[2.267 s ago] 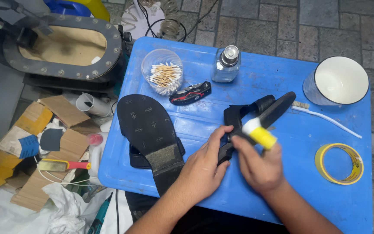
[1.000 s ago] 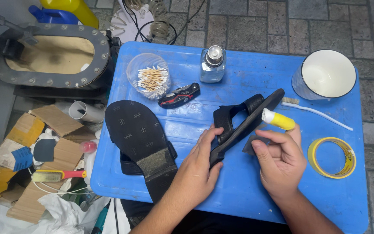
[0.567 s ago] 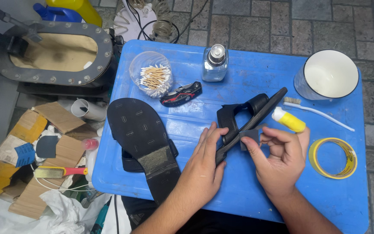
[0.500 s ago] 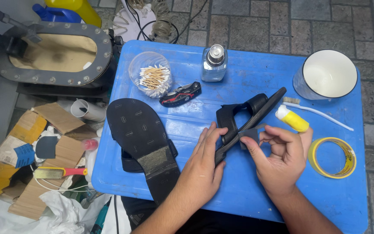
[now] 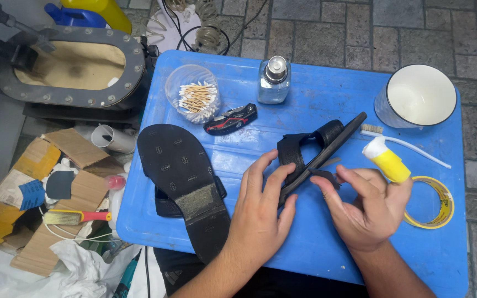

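Note:
My left hand (image 5: pixel 260 212) grips a black sandal (image 5: pixel 318 146) by its heel end, holding it on edge over the blue table (image 5: pixel 305 94). My right hand (image 5: pixel 368 207) keeps a yellow glue tube with a white cap (image 5: pixel 386 160) between thumb and palm, while its fingertips pinch a loose flap of the sandal's sole near the middle. A second black sandal (image 5: pixel 180 179) lies sole-up at the table's left front.
On the table stand a clear dish of cotton swabs (image 5: pixel 193 99), a folding knife (image 5: pixel 230 118), a glass bottle (image 5: pixel 274 80), a white bowl (image 5: pixel 419 96), a white brush (image 5: pixel 401 143) and a yellow tape roll (image 5: pixel 434 201). Cardboard scraps (image 5: pixel 56 165) and an oval metal frame (image 5: pixel 70 66) lie left.
The glue tube has moved from pointing at the sandal to sitting back in my right hand, whose fingers now pinch the sole flap. My left hand keeps its hold on the sandal.

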